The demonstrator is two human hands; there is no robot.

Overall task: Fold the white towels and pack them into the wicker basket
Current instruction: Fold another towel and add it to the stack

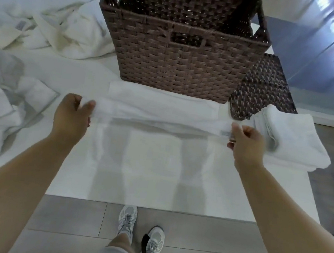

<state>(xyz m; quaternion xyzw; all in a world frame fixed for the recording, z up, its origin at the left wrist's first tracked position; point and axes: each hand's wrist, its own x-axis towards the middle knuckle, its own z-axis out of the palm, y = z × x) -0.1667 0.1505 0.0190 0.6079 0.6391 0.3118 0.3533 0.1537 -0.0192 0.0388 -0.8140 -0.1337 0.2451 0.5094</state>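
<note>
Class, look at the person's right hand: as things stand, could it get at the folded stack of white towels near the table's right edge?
Probably yes for position: the folded stack lies just beyond the right hand, with nothing between them. But that hand pinches one end of the stretched towel, which the left hand holds too, so it must let go first.

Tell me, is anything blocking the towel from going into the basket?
Nothing visible blocks it. Both the left hand and right hand grip the towel stretched between them, just in front of the basket, whose open top looks clear.
</note>
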